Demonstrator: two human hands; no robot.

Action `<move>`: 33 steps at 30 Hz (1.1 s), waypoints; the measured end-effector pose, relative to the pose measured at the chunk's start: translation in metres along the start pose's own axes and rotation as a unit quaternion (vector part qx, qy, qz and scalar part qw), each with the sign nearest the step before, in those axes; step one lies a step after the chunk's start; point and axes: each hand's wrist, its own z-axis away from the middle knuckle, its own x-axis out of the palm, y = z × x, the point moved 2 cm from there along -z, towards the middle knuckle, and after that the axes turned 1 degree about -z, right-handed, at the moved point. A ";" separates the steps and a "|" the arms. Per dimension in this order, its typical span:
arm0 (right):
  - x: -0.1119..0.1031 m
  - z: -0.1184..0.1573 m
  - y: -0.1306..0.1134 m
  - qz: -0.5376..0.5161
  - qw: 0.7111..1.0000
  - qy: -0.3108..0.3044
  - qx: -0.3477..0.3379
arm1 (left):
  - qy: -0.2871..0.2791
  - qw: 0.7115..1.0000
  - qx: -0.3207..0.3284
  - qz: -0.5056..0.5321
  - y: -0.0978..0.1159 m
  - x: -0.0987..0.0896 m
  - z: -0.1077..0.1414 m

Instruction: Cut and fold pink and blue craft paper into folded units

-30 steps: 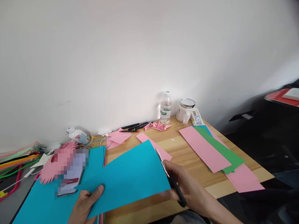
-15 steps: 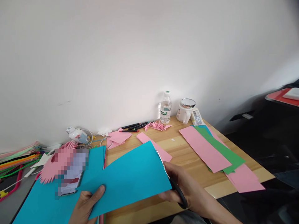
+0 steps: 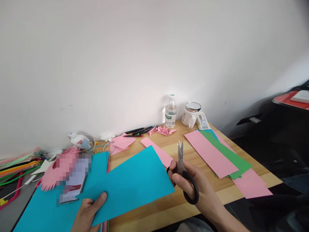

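Observation:
My left hand [image 3: 90,211] pinches a sheet of blue paper [image 3: 135,180] near its lower left, thumb on top. The sheet is held up above the table and reaches toward my right hand [image 3: 195,183]. Black-handled scissors [image 3: 181,161] are gripped in that hand, their blades slightly apart and pointing up, just off the sheet's right edge. Behind the sheet lies a pink paper strip [image 3: 156,149], partly covered. More blue paper [image 3: 45,209] is spread under and beside my left hand, with a phone [image 3: 74,183] and a pink fringed paper piece [image 3: 56,170] on it.
To the right, pink strips [image 3: 210,153] and green strips [image 3: 241,166] overlap on the wooden table [image 3: 166,211]. Along the wall stand a water bottle [image 3: 170,112] and a white mug [image 3: 190,117], near folded pink paper [image 3: 164,130] and pens [image 3: 142,130]. A white bottle [image 3: 79,140] lies further left.
My right hand has drawn the scissors away from the blue sheet's right edge and turned them so the blades point up. My left hand holds the sheet nearly as before.

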 end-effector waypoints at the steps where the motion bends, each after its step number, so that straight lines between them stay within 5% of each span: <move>1: -0.001 0.000 -0.001 -0.011 1.000 0.012 -0.008 | 0.000 1.000 -0.004 0.000 -0.001 -0.001 -0.003; 14: 0.000 -0.001 -0.005 -0.011 0.996 0.088 0.007 | 0.012 0.997 -0.057 0.041 -0.021 -0.021 -0.034; 18: -0.024 -0.016 0.008 0.121 0.987 0.108 -0.010 | 0.024 0.997 -0.060 0.051 -0.022 -0.018 -0.033; 20: -0.044 -0.029 0.023 0.316 0.941 0.118 0.025 | 0.025 0.997 -0.042 0.058 -0.023 -0.018 -0.031; 23: -0.077 -0.048 0.050 0.581 0.793 0.136 0.121 | 0.021 0.998 -0.005 0.060 -0.026 -0.015 -0.029; 25: -0.094 -0.059 0.066 0.650 0.734 0.127 0.152 | 0.009 0.999 0.009 0.044 -0.028 -0.011 -0.026; 28: -0.111 -0.070 0.080 0.687 0.701 0.120 0.148 | -0.048 0.999 0.017 -0.005 -0.029 0.001 -0.021; 33: -0.120 -0.082 0.083 0.698 0.700 0.095 0.116 | -0.156 0.987 0.000 -0.039 -0.027 0.017 -0.021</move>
